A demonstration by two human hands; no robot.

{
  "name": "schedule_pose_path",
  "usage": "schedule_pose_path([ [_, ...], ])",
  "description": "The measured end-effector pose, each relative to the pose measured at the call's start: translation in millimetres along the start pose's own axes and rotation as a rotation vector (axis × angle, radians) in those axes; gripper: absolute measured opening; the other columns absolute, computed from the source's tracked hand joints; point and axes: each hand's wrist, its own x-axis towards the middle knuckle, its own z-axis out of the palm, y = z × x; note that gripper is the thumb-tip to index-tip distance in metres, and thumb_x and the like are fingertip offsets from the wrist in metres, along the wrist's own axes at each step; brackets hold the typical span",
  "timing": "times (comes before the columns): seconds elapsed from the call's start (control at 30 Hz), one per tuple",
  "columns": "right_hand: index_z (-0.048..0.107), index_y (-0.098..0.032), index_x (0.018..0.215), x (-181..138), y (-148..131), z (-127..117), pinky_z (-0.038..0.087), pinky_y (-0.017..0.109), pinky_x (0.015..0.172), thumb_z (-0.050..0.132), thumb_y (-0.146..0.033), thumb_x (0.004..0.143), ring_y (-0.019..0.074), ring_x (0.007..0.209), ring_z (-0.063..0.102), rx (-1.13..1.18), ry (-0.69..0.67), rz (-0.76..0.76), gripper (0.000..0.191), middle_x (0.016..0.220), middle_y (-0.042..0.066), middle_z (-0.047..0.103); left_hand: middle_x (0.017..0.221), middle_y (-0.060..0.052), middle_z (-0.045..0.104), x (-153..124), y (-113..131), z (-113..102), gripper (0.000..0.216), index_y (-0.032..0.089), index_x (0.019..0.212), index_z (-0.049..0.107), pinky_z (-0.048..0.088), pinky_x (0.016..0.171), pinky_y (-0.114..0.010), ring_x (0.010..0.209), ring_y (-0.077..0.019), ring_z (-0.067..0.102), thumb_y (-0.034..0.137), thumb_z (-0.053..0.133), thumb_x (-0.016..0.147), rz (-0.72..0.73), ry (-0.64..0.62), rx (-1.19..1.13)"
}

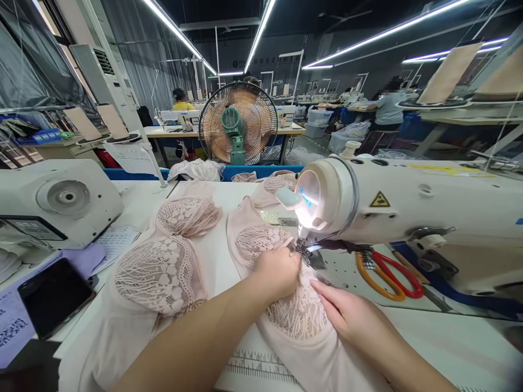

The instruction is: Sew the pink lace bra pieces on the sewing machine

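A pale pink lace bra piece [300, 316] lies under the needle area [305, 251] of a white sewing machine [408, 207]. My left hand [278, 270] is curled, its fingers pinching the lace fabric just left of the presser foot. My right hand [347, 313] lies flat with fingers stretched out on the lace cup, pressing it down just below the needle. More pink lace cups [161, 275] are piled to the left on the table.
Red and orange scissors [390, 275] lie right of the needle. A black phone [55, 296] and papers sit at the left by another machine [57, 201]. A standing fan [238, 124] is behind; other people work at far tables.
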Motion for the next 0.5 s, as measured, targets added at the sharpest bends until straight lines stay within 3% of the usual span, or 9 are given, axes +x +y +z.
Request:
schedule_pose_path([
  [0.17, 0.063, -0.027, 0.119, 0.6, 6.9, 0.8, 0.054, 0.027, 0.059, 0.034, -0.027, 0.087, 0.0217, 0.085, 0.069, 0.037, -0.076, -0.019, 0.043, 0.101, 0.004, 0.073, 0.095, -0.009, 0.06, 2.2, -3.6, 6.2, 0.023, 0.017, 0.097, 0.058, 0.05, 0.062, -0.034, 0.079, -0.0253, 0.064, 0.022, 0.05, 0.075, 0.009, 0.052, 0.02],
  [0.5, 0.067, -0.025, 0.113, 10.3, -6.3, -8.8, 0.053, 0.028, 0.061, 0.029, -0.027, 0.086, 0.0236, 0.083, 0.069, -0.024, -0.123, 0.056, 0.046, 0.099, 0.006, 0.073, 0.095, -0.01, 0.059, 3.7, -1.1, 6.4, 0.029, 0.016, 0.106, 0.057, 0.048, 0.06, -0.03, 0.077, -0.0239, 0.062, 0.023, 0.048, 0.078, 0.005, 0.045, 0.034],
])
